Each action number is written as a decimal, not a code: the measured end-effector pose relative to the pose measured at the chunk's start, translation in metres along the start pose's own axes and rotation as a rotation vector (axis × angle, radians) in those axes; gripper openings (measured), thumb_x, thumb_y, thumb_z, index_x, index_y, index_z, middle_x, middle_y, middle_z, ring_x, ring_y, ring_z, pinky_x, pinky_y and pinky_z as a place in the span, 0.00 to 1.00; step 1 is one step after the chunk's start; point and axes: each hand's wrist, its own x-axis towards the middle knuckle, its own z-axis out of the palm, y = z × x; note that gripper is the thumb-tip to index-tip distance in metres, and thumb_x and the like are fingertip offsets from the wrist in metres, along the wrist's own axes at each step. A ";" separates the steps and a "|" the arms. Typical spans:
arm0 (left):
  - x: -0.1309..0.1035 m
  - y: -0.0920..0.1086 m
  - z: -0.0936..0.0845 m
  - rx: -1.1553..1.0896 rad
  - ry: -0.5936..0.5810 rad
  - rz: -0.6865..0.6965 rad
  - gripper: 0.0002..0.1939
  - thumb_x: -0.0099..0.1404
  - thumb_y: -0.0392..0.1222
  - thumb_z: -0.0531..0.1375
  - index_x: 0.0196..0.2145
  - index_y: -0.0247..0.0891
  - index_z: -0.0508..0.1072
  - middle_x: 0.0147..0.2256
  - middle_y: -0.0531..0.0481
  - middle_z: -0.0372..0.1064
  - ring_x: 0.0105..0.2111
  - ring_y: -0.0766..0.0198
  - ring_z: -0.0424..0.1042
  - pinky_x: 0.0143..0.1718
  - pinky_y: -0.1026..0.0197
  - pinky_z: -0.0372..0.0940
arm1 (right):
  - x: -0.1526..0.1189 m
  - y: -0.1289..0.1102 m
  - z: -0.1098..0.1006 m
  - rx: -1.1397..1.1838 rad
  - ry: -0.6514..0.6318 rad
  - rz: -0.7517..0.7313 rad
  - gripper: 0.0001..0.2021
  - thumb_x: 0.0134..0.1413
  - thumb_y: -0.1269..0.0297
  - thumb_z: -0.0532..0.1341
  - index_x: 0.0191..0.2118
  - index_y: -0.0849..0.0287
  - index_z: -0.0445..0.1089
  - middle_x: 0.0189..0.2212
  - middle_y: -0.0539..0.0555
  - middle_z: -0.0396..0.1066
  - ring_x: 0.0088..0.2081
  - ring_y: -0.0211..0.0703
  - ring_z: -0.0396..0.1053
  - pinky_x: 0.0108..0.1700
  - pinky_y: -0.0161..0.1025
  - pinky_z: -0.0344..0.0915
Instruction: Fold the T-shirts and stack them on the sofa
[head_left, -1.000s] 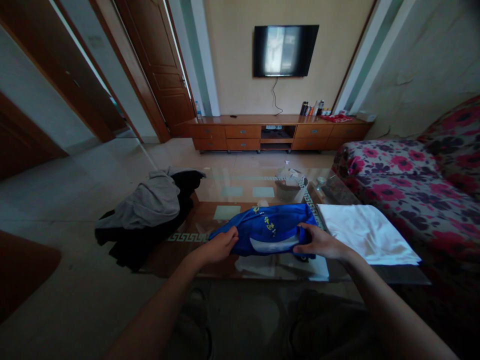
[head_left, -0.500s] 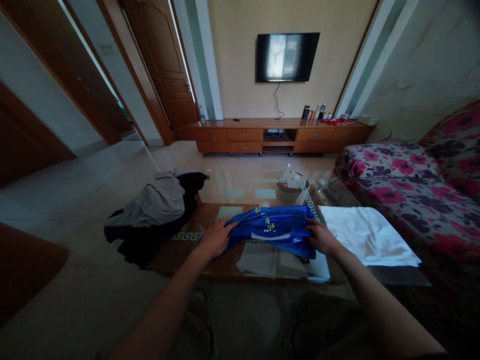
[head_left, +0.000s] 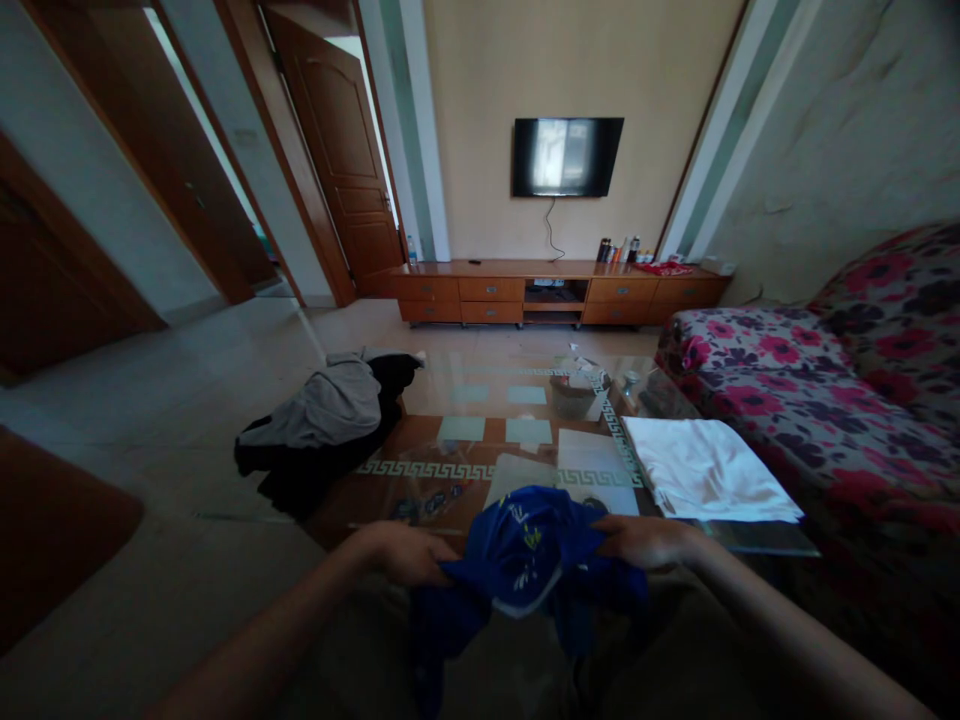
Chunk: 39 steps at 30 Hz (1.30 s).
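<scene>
Bunched between my two hands is a blue shirt (head_left: 525, 540) with yellow and white print and a white-edged strip. My left hand (head_left: 412, 553) grips its left side and my right hand (head_left: 634, 541) its right side, fingers closed on the cloth. It hangs in front of the near edge of the glass coffee table (head_left: 457, 450), its lower folds drooping toward my legs. On the table's right lies a folded white garment (head_left: 705, 465). A grey and black heap of clothing (head_left: 330, 410) rests at the left end.
A floral sofa (head_left: 802, 400) stands along the right. Beyond the table, a low wooden TV cabinet (head_left: 491, 290) carries bottles and small items, below a wall-mounted television (head_left: 566, 157). A bin (head_left: 577, 395) shows through the glass. At the left edge is a brown rounded surface (head_left: 60, 530).
The blue shirt has come off the tabletop toward me, both hands still gripping it. It was stretched fairly flat before and now sags in bunched folds. The view has tilted up.
</scene>
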 end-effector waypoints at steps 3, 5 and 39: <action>-0.036 0.005 -0.010 -0.163 -0.130 -0.076 0.17 0.64 0.57 0.61 0.41 0.45 0.81 0.36 0.52 0.79 0.38 0.55 0.76 0.40 0.58 0.71 | -0.029 -0.027 -0.009 -0.088 0.009 -0.002 0.14 0.58 0.61 0.61 0.46 0.56 0.81 0.42 0.55 0.80 0.39 0.47 0.76 0.41 0.40 0.71; -0.057 0.011 -0.024 -0.245 -0.037 -0.065 0.22 0.67 0.60 0.58 0.44 0.42 0.80 0.40 0.49 0.79 0.40 0.55 0.76 0.43 0.58 0.70 | -0.049 -0.049 -0.022 -0.112 0.094 -0.064 0.15 0.59 0.58 0.62 0.47 0.55 0.80 0.44 0.54 0.79 0.43 0.50 0.76 0.48 0.43 0.71; -0.177 0.064 -0.110 -0.091 1.248 -0.268 0.24 0.57 0.57 0.65 0.45 0.39 0.80 0.26 0.52 0.76 0.20 0.63 0.71 0.19 0.65 0.65 | -0.165 -0.128 -0.122 -0.852 0.642 -0.285 0.13 0.63 0.61 0.58 0.47 0.50 0.78 0.44 0.56 0.78 0.43 0.48 0.77 0.44 0.40 0.75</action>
